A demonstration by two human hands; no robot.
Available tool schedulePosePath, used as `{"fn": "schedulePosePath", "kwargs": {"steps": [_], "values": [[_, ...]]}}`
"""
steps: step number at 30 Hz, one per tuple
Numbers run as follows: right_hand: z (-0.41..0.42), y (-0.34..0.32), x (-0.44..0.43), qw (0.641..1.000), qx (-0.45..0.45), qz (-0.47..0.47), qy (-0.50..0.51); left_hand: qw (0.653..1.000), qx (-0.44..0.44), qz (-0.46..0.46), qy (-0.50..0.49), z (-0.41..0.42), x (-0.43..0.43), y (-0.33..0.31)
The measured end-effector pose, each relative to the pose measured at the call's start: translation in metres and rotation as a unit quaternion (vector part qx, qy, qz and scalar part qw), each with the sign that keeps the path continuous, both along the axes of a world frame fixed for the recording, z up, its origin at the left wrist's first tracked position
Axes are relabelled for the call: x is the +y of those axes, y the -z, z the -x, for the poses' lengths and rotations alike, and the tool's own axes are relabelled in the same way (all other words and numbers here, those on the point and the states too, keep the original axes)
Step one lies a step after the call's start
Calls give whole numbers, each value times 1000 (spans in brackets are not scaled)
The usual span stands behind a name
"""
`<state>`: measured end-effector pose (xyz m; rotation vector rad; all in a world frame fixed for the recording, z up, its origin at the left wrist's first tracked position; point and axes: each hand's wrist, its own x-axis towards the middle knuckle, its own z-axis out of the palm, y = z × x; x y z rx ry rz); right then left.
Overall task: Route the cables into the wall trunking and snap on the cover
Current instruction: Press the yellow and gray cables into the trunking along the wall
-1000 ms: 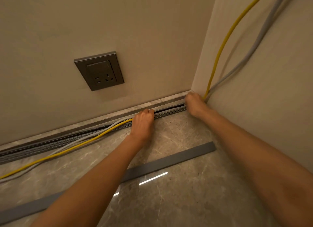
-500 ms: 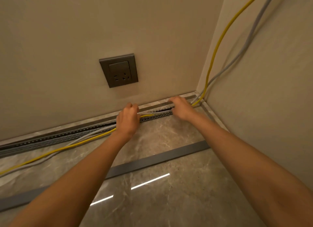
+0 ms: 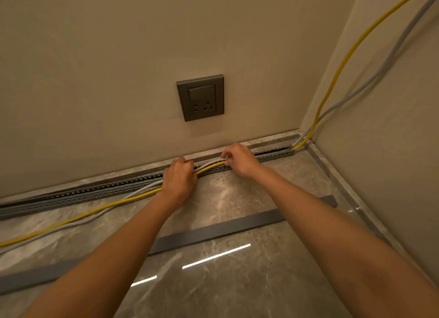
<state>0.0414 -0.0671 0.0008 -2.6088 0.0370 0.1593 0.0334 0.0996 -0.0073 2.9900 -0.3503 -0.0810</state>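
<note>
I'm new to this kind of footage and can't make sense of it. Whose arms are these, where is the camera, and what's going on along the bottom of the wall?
The camera sits on a person's head and looks down, so both arms are the wearer's own. Along the foot of the wall runs an open slotted trunking. The left hand and right hand both grip a yellow cable and grey cables, pressing them toward the channel below the wall socket. Toward the corner they already lie inside; left of the hands they trail loose over the floor. The long grey cover strip lies on the floor, not fitted yet.
</note>
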Motion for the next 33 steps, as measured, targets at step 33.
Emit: {"fn": "schedulePosePath", "kwargs": {"steps": [33], "values": [[7,11,7,998,-53,17,44,962,-109,-137,211,3,-2,-4]]}}
